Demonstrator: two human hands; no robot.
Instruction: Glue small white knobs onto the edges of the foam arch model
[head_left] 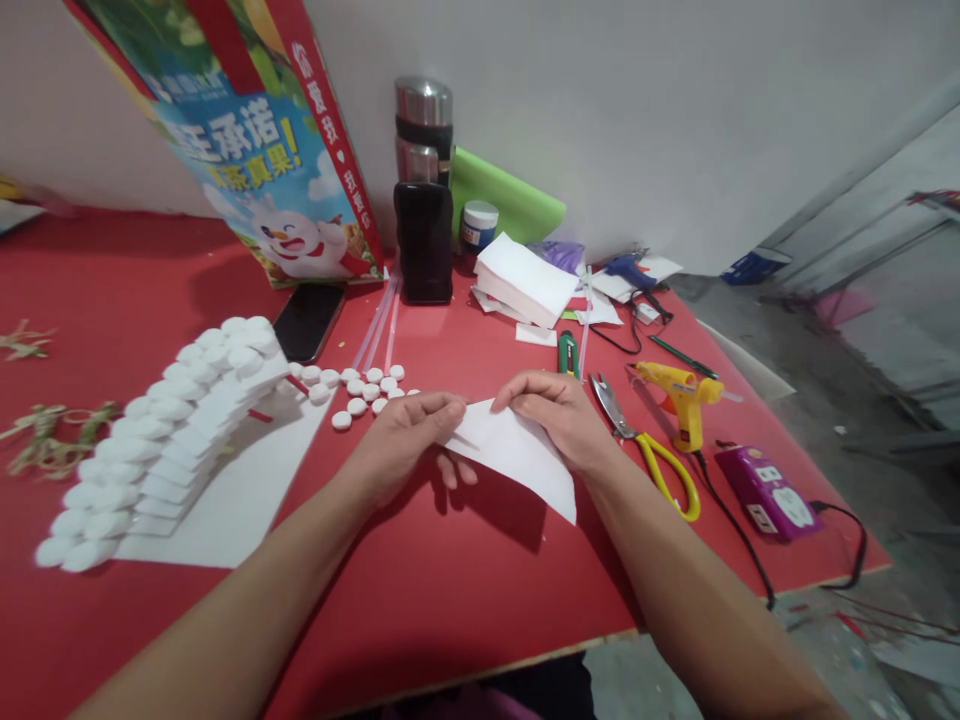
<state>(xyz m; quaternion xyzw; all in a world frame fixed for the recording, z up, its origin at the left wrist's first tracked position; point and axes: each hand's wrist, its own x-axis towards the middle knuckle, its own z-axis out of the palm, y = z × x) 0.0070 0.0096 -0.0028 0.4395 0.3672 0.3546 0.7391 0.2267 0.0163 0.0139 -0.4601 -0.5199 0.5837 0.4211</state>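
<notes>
A sheet of white paper (pixel 517 455) is held up above the red table, slightly curved, between my two hands. My left hand (pixel 416 435) pinches its left corner between thumb and forefinger, the other fingers showing beneath. At the upper edge, my right hand (pixel 551 410) grips the paper with its fingertips. Beyond my left hand lie several white round pieces (pixel 358 395). To the left stands a curved white paper model (pixel 187 450), stepped along its slope and lined with the same kind of round pieces, on a white sheet (pixel 262 500).
Right of my hands lie yellow-handled pliers (pixel 667 470), a yellow glue gun (pixel 682 395), a purple power strip (pixel 769 490) and a green utility knife (pixel 568 353). Behind are stacked white paper (pixel 525 280), a black phone (pixel 424 245), a steel thermos (pixel 424 125) and a printed bag (pixel 262 150).
</notes>
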